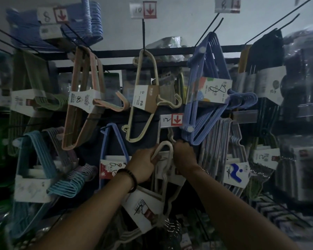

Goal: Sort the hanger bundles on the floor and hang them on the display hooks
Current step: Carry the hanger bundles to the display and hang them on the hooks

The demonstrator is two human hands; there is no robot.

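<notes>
Cream hanger bundle (164,147) gripped by both raised hands (143,164) (185,156).

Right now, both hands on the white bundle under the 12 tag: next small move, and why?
Probably push the loop of the white bundle back beneath the 12 tag: the left hand grips the loop, the right hand pinches beside it, so it looks unseated.
</notes>
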